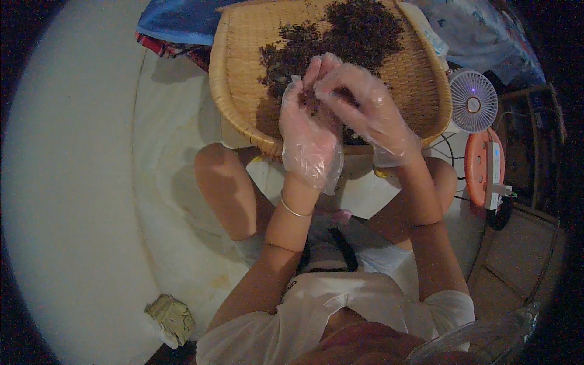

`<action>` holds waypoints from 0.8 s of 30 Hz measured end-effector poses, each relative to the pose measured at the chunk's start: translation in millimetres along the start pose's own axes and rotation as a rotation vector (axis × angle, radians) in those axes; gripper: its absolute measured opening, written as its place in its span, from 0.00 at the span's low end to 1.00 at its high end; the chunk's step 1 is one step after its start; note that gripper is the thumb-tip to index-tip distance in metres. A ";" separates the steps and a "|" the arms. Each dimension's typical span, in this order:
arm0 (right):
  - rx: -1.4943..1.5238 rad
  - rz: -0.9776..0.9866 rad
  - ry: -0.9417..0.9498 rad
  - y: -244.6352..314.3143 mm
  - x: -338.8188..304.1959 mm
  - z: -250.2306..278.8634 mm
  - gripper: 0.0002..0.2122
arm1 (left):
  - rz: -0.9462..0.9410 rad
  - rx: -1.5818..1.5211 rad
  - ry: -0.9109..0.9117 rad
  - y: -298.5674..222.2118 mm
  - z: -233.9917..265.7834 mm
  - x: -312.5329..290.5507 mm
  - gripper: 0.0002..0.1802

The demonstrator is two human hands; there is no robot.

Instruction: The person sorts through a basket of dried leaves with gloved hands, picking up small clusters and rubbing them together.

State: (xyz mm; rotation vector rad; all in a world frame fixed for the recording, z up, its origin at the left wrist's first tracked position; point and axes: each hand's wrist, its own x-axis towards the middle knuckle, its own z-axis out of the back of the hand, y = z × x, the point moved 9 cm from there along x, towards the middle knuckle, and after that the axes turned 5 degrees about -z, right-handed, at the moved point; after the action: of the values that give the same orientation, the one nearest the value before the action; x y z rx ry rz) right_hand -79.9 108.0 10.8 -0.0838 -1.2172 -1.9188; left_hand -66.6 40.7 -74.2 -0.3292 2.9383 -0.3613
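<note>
Dressed in short-sleeved white top (328, 298) and grey shorts (319, 243)
Wearing loose, clear, wrinkled gloves (313, 159), plus a slim, shiny bangle (294, 212) around the left forearm (289, 234).

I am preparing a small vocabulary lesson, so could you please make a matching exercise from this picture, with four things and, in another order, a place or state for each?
1. Woven tray
2. Fan
3. Bracelet
4. Left hand and right hand

A. Covered by clear plastic gloves
B. Around the left forearm
C. Under the dark heap
D. Standing to the right of the tray

Pairs: 1-C, 2-D, 3-B, 4-A
</note>
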 end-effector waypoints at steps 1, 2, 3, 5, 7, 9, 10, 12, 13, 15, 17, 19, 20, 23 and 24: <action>0.036 -0.011 -0.066 -0.7 0.2 7.3 0.05 | -0.013 0.001 0.000 -1.9 -1.9 -1.9 0.21; 0.073 -0.022 -0.132 -1.5 0.4 14.0 0.05 | -0.026 0.003 0.000 -4.0 -3.8 -3.7 0.21; 0.070 -0.024 -0.131 1.3 0.8 15.6 0.05 | -0.036 0.002 0.001 -4.8 -6.3 -5.0 0.21; -0.005 0.070 -0.080 15.9 0.4 11.9 0.05 | -0.045 -0.001 0.002 -4.6 -5.7 -3.9 0.21; -0.062 0.068 -0.011 6.2 -4.8 -3.1 0.05 | -0.029 0.030 -0.002 -0.9 -2.8 -0.3 0.21; -0.112 0.067 0.062 4.8 -5.1 -10.5 0.05 | -0.019 0.018 -0.019 0.0 0.0 -1.3 0.21; -0.047 0.042 -0.050 7.9 -1.4 6.0 0.05 | -0.012 0.007 -0.038 -0.9 1.9 -2.5 0.21; 0.016 0.014 -0.160 5.6 -1.5 21.0 0.06 | -0.072 0.104 -0.008 -6.9 -5.4 -9.2 0.22; -0.009 0.006 -0.112 1.8 -1.2 17.6 0.06 | -0.098 0.151 0.010 -8.0 -7.9 -9.5 0.22; -0.066 0.008 0.117 -3.8 0.1 -7.6 0.06 | -0.110 0.159 0.038 -7.9 -10.8 -6.5 0.22; -0.079 0.010 -0.018 0.8 0.3 7.4 0.06 | -0.093 0.120 0.053 -6.5 -12.1 -5.2 0.22; -0.063 0.008 -0.203 9.4 -2.1 27.6 0.06 | -0.028 0.001 0.015 -5.6 -8.9 -9.1 0.22; -0.055 0.007 -0.199 3.8 -3.7 18.7 0.06 | -0.034 0.004 0.008 -6.7 -4.2 -8.8 0.22; -0.063 -0.070 0.063 -17.1 -8.7 -12.6 0.08 | -0.074 0.088 0.072 -1.6 -11.9 -4.6 0.23; -0.059 -0.068 0.065 -14.2 -5.7 -12.1 0.08 | -0.059 0.095 0.021 -3.9 -5.8 -5.4 0.23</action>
State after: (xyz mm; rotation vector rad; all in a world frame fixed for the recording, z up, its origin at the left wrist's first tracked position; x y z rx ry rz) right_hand -81.5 104.7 -8.4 -0.0113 -1.1341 -2.0011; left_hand -61.7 39.5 -67.0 -0.4016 2.9247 -0.5132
